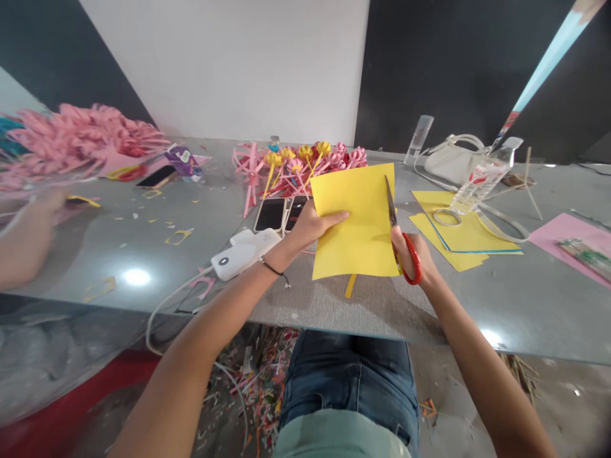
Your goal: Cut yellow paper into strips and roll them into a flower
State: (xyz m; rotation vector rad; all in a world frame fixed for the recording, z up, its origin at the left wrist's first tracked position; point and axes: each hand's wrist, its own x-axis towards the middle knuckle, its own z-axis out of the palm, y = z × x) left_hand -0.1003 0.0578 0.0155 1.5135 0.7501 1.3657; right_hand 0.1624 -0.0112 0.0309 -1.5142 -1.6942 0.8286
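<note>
My left hand (315,224) pinches the left edge of a yellow sheet of paper (356,235), thumb lying across its front. The sheet is held up above the table, tilted toward me. In my right hand (411,254) is a pair of red-handled scissors (392,210), their blades pointing up along the sheet's right edge. Whether the blades are apart is hard to see. Below the sheet a narrow yellow strip (351,286) shows. Behind it lie pink and yellow paper flowers (305,159), and two phones (270,215) rest by my left hand.
A white power bank (245,253) with a cable lies left of my hands. To the right are yellow sheets (477,232), a tape roll (447,217), a plastic bottle (482,181) and a white bag (453,159). A co-worker's blurred arm (28,235) reaches in at far left, near pink paper flowers (86,137).
</note>
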